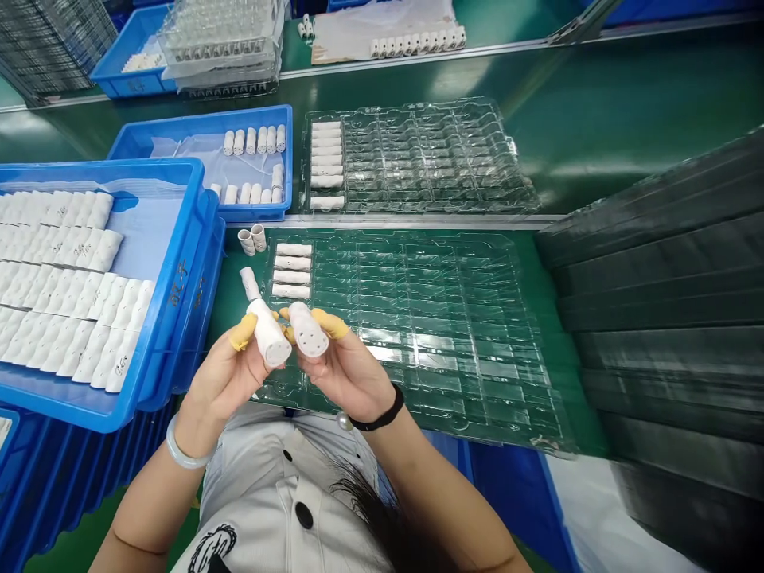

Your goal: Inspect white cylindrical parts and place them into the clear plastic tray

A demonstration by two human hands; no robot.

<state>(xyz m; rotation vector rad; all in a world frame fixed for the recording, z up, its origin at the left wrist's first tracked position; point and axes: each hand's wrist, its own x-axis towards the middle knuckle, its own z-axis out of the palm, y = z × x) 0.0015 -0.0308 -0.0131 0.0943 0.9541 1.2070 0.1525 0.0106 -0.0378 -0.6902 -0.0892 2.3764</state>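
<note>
left hand [230,374] is gripping a long perforated cylinder [266,330], right hand [346,370] is pinching a shorter perforated cylinder [309,330]; with fingertip-only holds, either is risking slipping onto the clear blister tray [430,318]

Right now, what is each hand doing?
Left hand: closed, holding the long white part.
Right hand: closed, holding the short white part.
</note>
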